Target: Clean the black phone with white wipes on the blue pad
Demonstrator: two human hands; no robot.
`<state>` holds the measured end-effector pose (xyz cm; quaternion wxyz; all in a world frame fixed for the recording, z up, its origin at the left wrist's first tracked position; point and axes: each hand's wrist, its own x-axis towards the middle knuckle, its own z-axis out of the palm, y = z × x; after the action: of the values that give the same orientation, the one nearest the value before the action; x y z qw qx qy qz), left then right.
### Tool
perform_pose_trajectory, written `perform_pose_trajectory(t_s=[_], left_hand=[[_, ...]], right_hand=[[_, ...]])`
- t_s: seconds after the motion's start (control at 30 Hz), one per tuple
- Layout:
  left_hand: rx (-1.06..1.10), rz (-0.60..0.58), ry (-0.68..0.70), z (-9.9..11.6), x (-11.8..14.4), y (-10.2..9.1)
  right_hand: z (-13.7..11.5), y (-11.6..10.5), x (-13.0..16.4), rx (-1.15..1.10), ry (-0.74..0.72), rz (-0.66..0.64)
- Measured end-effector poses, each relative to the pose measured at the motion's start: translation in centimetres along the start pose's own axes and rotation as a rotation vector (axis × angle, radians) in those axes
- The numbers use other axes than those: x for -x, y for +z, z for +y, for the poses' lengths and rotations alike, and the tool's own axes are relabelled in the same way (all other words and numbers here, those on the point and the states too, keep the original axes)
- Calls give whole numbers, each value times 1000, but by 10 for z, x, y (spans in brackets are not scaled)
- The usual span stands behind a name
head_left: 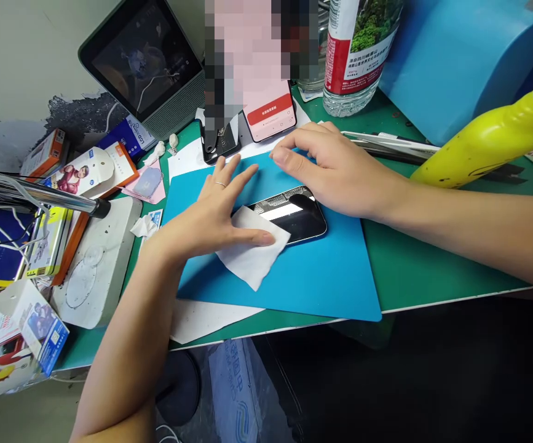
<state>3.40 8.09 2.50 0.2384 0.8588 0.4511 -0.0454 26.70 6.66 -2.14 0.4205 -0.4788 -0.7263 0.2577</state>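
A black smartphone (310, 216) lies flat, glossy side up, on a blue mat (321, 277). A white wipe (254, 264) covers its left end. My left hand (215, 209), a ring on one finger, spans that end with fingers spread; its thumb rests on the wipe. My right hand (326, 166) is just beyond the phone's far right corner, palm down. Its thumb and index finger stretch left over the mat, slightly apart, and no object shows between them. The other right fingers are partly hidden. Whether this hand touches the phone, I cannot tell.
Behind the mat are a lit phone (273, 123) and a small black device (222, 144), partly pixelated. A water bottle (356, 61), a yellow bottle (482, 138) and a blue stand (455, 49) are at right. Boxes, a white pad (95, 271) and a smart display (141, 61) fill the left.
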Motion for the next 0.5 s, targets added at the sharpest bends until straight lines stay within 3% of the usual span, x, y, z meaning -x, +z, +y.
perform_pose_trajectory(t_s=[0.13,0.27,0.37,0.5], left_hand=[[-14,95,119,16,-10,22],[-53,198,146,17,-17,34],[-114,230,81,7,-18,28],[-168,175,-103,-23,-12,7]], right_hand=[[-2,0,0,20,17,-15],[-1,1,0,36,8,-2],[-1,1,0,41,19,-5],[-1,0,1,28,40,3]])
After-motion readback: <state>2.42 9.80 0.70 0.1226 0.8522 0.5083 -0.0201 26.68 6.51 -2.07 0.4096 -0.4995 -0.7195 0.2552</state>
